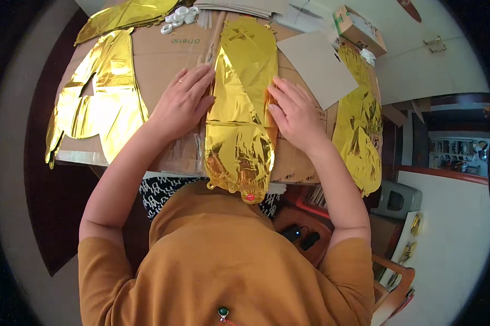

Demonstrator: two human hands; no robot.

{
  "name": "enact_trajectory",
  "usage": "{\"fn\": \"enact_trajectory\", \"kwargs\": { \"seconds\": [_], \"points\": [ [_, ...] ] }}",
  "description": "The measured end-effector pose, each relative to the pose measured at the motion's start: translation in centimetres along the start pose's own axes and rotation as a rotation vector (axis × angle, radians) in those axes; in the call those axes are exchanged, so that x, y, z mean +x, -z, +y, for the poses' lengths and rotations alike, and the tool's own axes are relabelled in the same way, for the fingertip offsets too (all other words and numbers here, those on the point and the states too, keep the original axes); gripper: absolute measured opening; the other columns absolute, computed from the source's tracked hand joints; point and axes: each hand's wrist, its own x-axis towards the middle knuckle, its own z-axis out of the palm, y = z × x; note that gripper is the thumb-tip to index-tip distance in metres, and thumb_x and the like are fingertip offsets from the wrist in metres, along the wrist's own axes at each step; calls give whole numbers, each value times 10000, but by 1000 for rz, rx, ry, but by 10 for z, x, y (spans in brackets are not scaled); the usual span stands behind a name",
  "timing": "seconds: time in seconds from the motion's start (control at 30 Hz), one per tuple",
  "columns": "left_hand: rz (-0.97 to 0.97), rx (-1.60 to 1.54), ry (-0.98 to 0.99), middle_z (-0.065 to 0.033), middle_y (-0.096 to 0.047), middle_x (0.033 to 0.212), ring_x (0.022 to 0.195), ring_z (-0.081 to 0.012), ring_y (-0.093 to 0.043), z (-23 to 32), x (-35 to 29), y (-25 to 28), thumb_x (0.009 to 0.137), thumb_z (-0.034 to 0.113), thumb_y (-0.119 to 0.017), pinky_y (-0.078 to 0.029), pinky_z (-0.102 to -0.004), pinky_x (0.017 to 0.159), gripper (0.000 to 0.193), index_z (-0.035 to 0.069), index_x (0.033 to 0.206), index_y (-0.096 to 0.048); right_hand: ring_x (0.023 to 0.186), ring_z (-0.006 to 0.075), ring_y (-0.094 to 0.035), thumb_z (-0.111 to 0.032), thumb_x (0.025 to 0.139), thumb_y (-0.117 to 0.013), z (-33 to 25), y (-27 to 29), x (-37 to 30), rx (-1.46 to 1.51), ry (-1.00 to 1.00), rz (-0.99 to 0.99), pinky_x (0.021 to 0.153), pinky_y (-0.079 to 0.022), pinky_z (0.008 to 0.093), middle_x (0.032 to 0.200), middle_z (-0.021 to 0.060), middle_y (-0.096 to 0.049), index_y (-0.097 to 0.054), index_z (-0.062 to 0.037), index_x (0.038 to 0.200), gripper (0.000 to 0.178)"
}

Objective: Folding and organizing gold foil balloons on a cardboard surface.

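Note:
A flat gold foil balloon (245, 92), folded into a long strip, lies lengthwise in front of me on a cardboard-covered table (163, 60). Its near end hangs a little over the table's front edge. Along the strip's left edge rests my left hand (185, 100), fingers stretched out and fingertips against the foil. My right hand (296, 111) lies opposite, its extended fingers touching the right edge. Neither hand is closed around the foil. The foil surface is creased, with a diagonal fold across its middle.
More flat gold foil balloons lie at the left (101, 103), far left (125, 19) and right (359, 125). White tape rolls (180, 17) sit at the back. A grey card sheet (318, 68) lies beside my right hand, with a small box (359, 30) beyond it.

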Motion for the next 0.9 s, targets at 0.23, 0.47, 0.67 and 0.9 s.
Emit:
{"fn": "enact_trajectory", "kwargs": {
  "seconds": [0.23,0.47,0.67,0.9],
  "points": [
    [-149,101,-25,-178,-402,1584,1494,-341,-336,5,4,-11,997,305,-581,-237,-504,1234,602,0,1493,-430,1396,316,-469,-240,957,-627,-3,-12,3,-122,11,-113,1195,-284,536,1451,165,-545,-593,-18,1329,434],
    [-165,158,-40,-152,-384,1603,1507,-329,-315,5,1,-13,1004,335,-568,-222,-511,1237,621,32,1522,-408,1383,316,-484,-227,953,-631,-4,-9,4,-134,49,-103,1199,-283,528,1436,163,-561,-599,-15,1324,429],
    [-112,186,-80,-167,-453,1546,1472,-331,-368,6,1,-13,992,371,-569,-250,-500,1224,635,-10,1484,-440,1319,335,-545,-209,964,-638,-14,-7,9,65,17,-89,1148,-376,512,1394,167,-599,-616,-11,1314,403],
    [-101,132,-139,-205,-474,1507,1419,-357,-426,1,5,-11,973,390,-597,-289,-492,1200,655,-17,1464,-449,1312,380,-532,-287,910,-712,-30,-18,2,77,113,-82,1115,-425,481,1373,223,-582,-629,-20,1291,472]
  ]
}}
